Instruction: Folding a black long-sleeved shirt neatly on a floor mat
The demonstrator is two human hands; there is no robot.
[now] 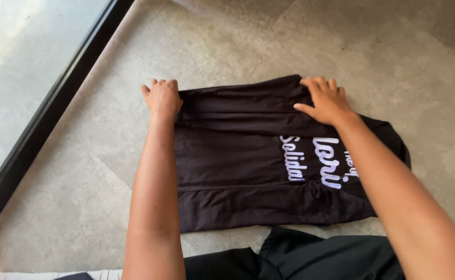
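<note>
While I lean over the floor (82, 171), nearest to me is a second dark garment (310, 256), bunched at the bottom edge of view, just below the shirt and apart from both hands. A strip of pale fabric (46, 275) shows at the bottom left corner (can't tell what it belongs to).

Next out: black shirt (238, 171) lying flat on the grey concrete floor, partly folded, roughly rectangular, with white script lettering (315, 161) on its right half. Near edge is folded over, a seam line runs across it. Right side of the shirt sticks out past my right forearm, less tidy than the left side.

Both my forearms cross over the shirt to its far edge.

Left hand (162, 97): at the far left corner of the shirt, fingers curled over the edge, gripping the cloth.

Right hand (327, 99): at the far edge, right of centre, palm down, fingers bent onto the bunched fabric, thumb spread toward the left. Pinching or just pressing, can't tell for sure, but it's in contact with the cloth.

Farthest: dark window frame (51, 111) running diagonally along the left, with bright glass (20, 57) beyond it.
</note>
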